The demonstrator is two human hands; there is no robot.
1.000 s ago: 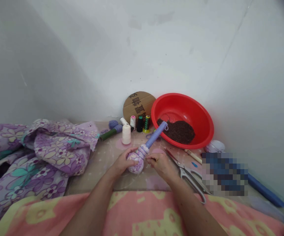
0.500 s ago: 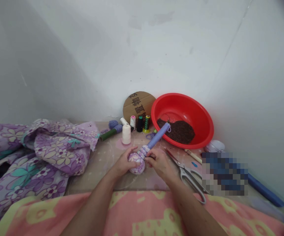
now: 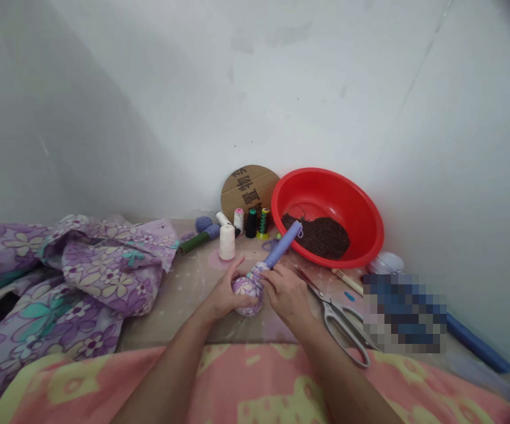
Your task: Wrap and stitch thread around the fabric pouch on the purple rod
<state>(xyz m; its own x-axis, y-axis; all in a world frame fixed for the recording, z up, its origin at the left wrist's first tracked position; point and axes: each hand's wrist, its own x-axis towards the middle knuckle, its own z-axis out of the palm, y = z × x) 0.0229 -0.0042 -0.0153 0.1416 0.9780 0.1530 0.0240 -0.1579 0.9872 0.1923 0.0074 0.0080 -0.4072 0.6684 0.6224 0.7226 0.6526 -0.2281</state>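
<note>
Between my hands lies a stick with a round head (image 3: 247,288) covered in purple floral cloth and a lavender-wrapped handle (image 3: 281,244). The cloth is gathered in folds at its neck. My left hand (image 3: 224,291) grips the round head from the left, thumb across its front and index finger raised. At the gathered neck, my right hand (image 3: 284,288) pinches with thumb and forefinger; what lies between those fingertips is too small to make out. A small yarn loop hangs from the handle's far end, which overlaps the basin's rim.
A red basin (image 3: 372,227) holding dark brown grains (image 3: 325,238) stands behind. Scissors (image 3: 341,324) lie right of my right hand. Several thread spools, including a white one (image 3: 227,242), stand before a cardboard disc (image 3: 248,188). Floral cloth (image 3: 105,271) is heaped at left.
My left thumb has come down across the front of the round head, and its index finger has lifted. My right hand has shifted slightly up the neck. The handle's tip has moved slightly left.
</note>
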